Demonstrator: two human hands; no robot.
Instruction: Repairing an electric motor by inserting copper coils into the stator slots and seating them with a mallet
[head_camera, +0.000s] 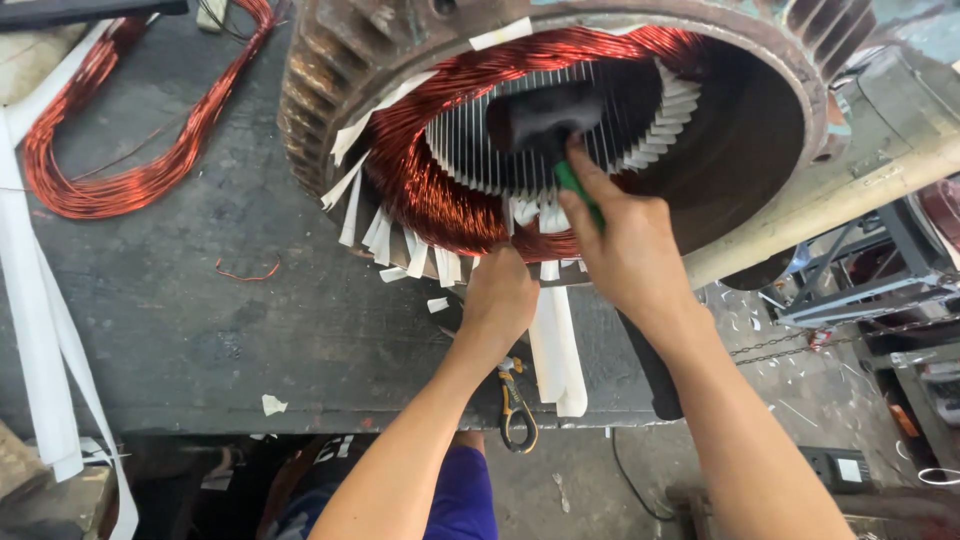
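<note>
A large rusty motor stator housing (330, 60) lies on its side on a dark workbench (200, 320). Copper wire windings (420, 180) bulge from its bore, with white insulation paper strips (355, 210) sticking out between them. My right hand (625, 245) grips the green handle of a black rubber mallet (545, 115), whose head is inside the bore against the slots. My left hand (500, 295) presses on the lower edge of the copper windings, fingers curled against the coil.
A loose loop of copper wire (130, 170) lies at the bench's back left. Long white paper strips (40, 330) hang over the left edge. Yellow-handled pliers (515, 405) and more paper strips (558, 350) lie at the front edge. Metal frames (860, 290) stand at right.
</note>
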